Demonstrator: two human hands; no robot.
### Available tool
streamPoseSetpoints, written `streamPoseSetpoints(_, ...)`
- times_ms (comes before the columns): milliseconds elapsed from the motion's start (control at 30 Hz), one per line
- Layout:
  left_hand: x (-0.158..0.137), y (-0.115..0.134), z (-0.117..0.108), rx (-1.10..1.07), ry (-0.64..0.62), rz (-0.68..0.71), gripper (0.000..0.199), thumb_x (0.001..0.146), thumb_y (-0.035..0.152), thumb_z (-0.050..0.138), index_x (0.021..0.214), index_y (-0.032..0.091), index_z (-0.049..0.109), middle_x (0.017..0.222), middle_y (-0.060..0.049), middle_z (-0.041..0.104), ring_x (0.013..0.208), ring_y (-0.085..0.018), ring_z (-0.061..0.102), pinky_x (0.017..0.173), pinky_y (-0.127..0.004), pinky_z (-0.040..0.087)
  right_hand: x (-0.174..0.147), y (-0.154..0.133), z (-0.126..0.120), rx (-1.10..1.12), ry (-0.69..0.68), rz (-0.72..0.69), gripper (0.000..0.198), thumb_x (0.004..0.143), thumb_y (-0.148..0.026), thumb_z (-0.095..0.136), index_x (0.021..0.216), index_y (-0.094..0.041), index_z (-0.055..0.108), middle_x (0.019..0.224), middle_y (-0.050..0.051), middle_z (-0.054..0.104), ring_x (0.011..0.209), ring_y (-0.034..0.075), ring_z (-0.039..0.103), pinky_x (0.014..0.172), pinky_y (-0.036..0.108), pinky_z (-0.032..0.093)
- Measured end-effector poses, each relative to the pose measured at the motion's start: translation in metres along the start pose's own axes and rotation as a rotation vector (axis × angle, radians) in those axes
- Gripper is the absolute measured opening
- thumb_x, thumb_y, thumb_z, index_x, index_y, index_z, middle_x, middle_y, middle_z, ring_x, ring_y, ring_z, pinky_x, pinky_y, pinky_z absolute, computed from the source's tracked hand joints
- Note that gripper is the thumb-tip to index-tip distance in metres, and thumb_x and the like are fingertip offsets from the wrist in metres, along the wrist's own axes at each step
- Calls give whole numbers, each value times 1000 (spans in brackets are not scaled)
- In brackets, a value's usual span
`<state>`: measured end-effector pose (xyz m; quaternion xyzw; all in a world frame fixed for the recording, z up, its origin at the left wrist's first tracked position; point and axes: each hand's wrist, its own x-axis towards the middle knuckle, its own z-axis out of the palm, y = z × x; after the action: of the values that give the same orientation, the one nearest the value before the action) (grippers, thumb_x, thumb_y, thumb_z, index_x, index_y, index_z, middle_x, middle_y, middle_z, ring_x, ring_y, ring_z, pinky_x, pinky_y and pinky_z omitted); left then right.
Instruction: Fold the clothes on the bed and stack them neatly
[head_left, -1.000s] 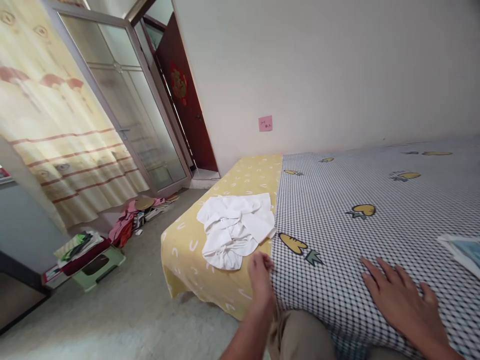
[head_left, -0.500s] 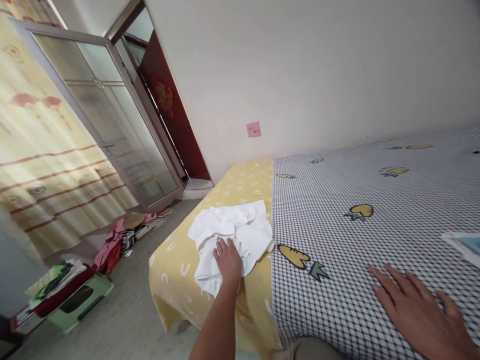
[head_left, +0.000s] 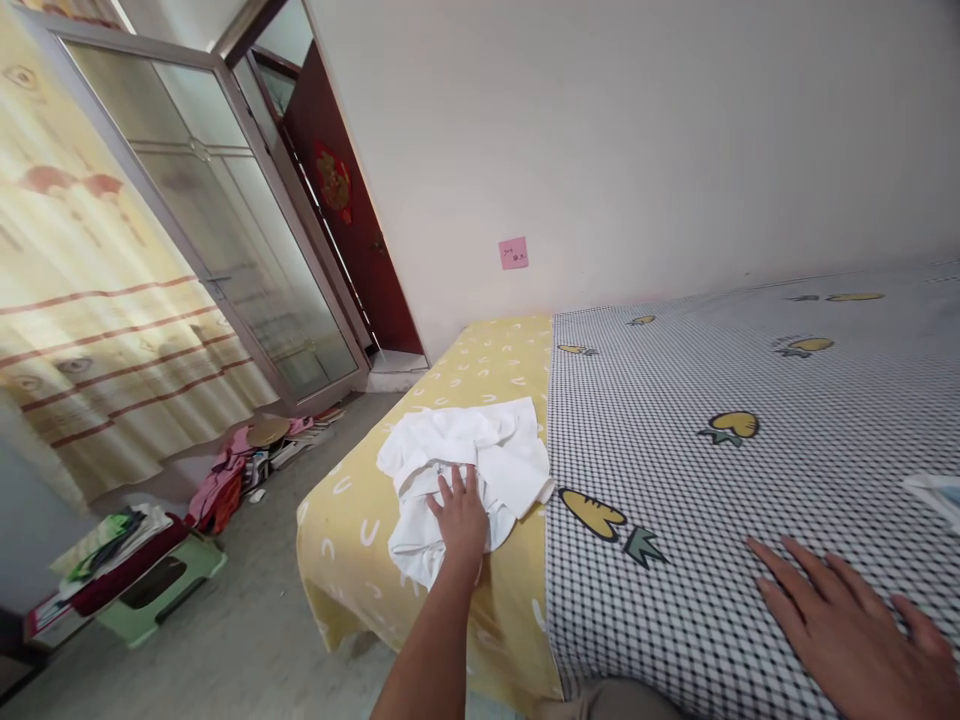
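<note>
A crumpled white garment (head_left: 506,465) lies on the yellow sheet (head_left: 345,510) near the bed's left edge. Its exact kind is hard to make out among the folds. Resting on its lower middle is my left hand (head_left: 461,515), palm down with the fingers spread, not gripping the cloth. Off to the right, my right hand (head_left: 855,620) lies flat on the checked sheet (head_left: 675,610), fingers apart and nothing in them. Yellow carrot prints show on this sheet between the two hands.
Beyond the right hand lies a white and pale-blue item (head_left: 934,495), cut off by the frame. On the floor at left stand a green stool (head_left: 165,595) bearing folded things and a pile of pink and red items (head_left: 225,480). A glazed door (head_left: 247,220) stands ajar.
The left hand has slid slightly up and right over the garment, its fingers now straighter. The view has shifted slightly; the right hand stays flat on the bed.
</note>
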<state>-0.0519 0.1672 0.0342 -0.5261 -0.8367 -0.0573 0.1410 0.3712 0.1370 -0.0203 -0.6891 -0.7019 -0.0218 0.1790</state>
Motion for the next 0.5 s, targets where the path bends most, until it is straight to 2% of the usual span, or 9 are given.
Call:
streamPoseSetpoints(167, -5, 3, -3, 14, 77, -21, 70, 93, 7, 25, 160, 27, 21, 163, -14, 39, 150, -35, 36, 116, -66, 35, 0, -9, -7, -51, 16, 32, 73, 88, -52, 16, 144, -29, 56, 146, 12, 60, 142, 36, 46, 115, 62, 30)
streamPoseSetpoints(267, -6, 4, -5, 59, 86, 10, 71, 94, 7, 25, 160, 32, 17, 168, -12, 30, 149, -39, 36, 112, -70, 38, 0, -8, -6, -51, -14, 43, 75, 88, -53, 15, 145, -27, 57, 147, 11, 59, 141, 34, 47, 115, 58, 32)
streamPoseSetpoints(367, -5, 6, -6, 89, 63, 19, 74, 93, 7, 31, 159, 39, 19, 171, -11, 20, 148, -44, 36, 110, -74, 37, 0, -4, -2, -52, -19, 20, 75, 90, -55, 16, 145, -26, 57, 151, 10, 56, 143, 34, 45, 116, 58, 31)
streamPoseSetpoints(500, -4, 7, -6, 79, 18, 32, 75, 92, 7, 37, 157, 43, 27, 171, -14, 17, 149, -48, 33, 107, -76, 36, -2, -2, 0, -35, 20, 14, 73, 90, -54, 17, 146, -29, 56, 150, 10, 57, 144, 33, 43, 117, 59, 28)
